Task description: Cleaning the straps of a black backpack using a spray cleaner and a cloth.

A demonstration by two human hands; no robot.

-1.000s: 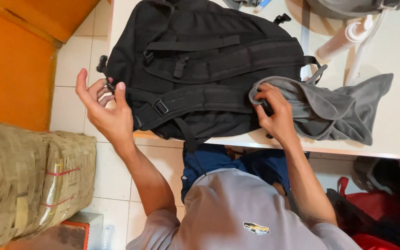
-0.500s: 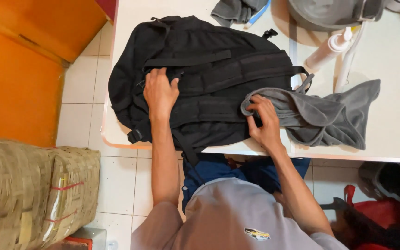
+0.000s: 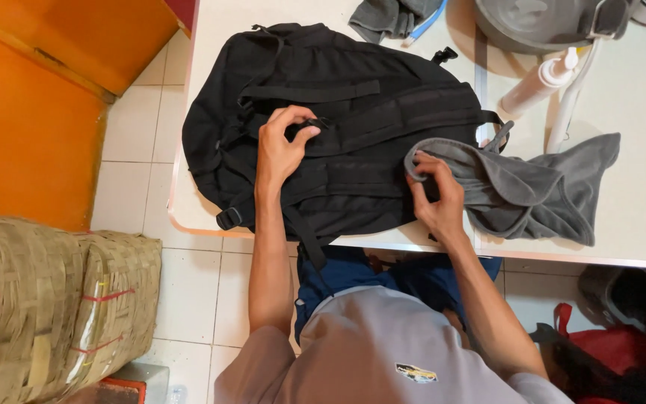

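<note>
Black nylon fills the middle of the view: a backpack [image 3: 353, 142] lies flat on the white bench [image 3: 637, 187], its webbing straps running across the upper face and one lower corner hanging a little past the rounded bench edge. The left hand [image 3: 282, 150] rests on the pack's upper middle, its fingers curled and pinching a black strap or buckle near the centre; the thumb and forefinger meet on that small part, so the hand is closed on it. The right hand [image 3: 437, 196] sits at the pack's right side, fingers bent and clamped on the rim of a grey fleece garment [image 3: 532, 191], which spreads out over the bench to the right and touches the pack where the hand grips it.

Behind the garment, a white pump bottle [image 3: 536, 84] lies tilted on the bench, and just beside it a thin white rod runs down toward the garment. A grey bowl-shaped thing [image 3: 540, 22] sits at the far edge, and another piece of dark grey cloth [image 3: 394, 16] lies near the pack's top. On the tiled floor [image 3: 188, 277] to the left stand woven baskets [image 3: 46, 307], with an orange panel [image 3: 31, 127] behind them. A red bag [image 3: 607, 352] shows under the bench at lower right.
</note>
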